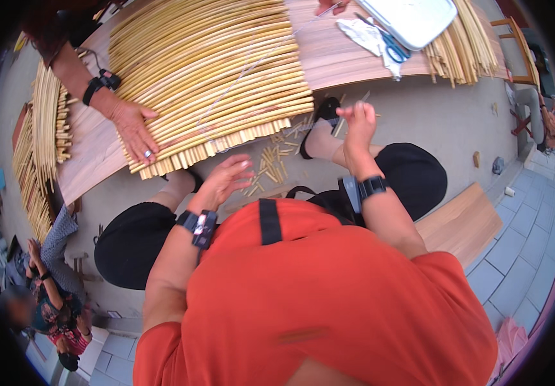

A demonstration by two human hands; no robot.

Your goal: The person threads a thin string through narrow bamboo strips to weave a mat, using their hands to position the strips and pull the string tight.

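A mat of straight yellow sticks lies on the wooden table, short cut pieces lining its front edge, with pale thread across it. My left hand hangs just in front of that edge, fingers loosely curved and apart, nothing visible in it. My right hand is raised right of the mat's front corner, fingers bent and apart, holding nothing I can see. A co-worker's hand presses on the mat's left part; another hand is at the thread at the top.
Blue scissors, white cloth, a white plastic box and loose stick bundles sit at the right. More sticks lie left. Cut pieces litter the floor. A board lies beside my right knee. People sit at lower left.
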